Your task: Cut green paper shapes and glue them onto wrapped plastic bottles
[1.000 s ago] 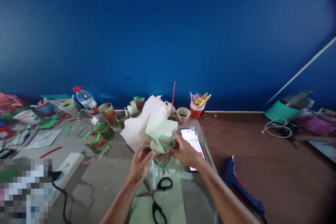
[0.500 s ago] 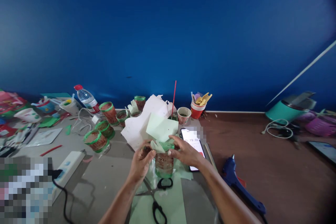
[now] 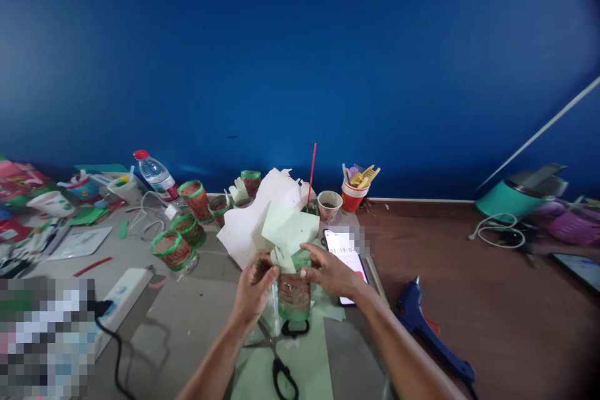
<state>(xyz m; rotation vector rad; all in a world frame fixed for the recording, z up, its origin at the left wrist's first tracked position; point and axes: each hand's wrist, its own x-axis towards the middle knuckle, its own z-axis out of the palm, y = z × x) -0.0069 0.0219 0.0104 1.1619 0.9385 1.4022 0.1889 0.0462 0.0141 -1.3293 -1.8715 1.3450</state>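
In front of me stands a cut plastic bottle cup (image 3: 295, 295), with brown round its side and green at the rim and base. My left hand (image 3: 254, 282) is closed, pinching a small pale green paper cutout (image 3: 284, 260) against the cup's rim. My right hand (image 3: 332, 270) grips the cup's right edge between thumb and fingers. Beneath lie black-handled scissors (image 3: 282, 378), spread apart on a pale green sheet (image 3: 307, 369). Behind the hands, a folded green paper (image 3: 290, 228) rests on a torn white sheet (image 3: 250, 215).
Similar brown and green cups (image 3: 173, 250) stand to the left beside a water bottle (image 3: 157, 174). A phone (image 3: 345, 269) lies close to my right hand. Farther right are a blue glue gun (image 3: 431, 331) and a teal container (image 3: 504, 200). A power strip (image 3: 124, 300) sits at left.
The paper cutout has tilted and now hangs lower over the front of the cup's rim. Both hands stay in nearly the same place.
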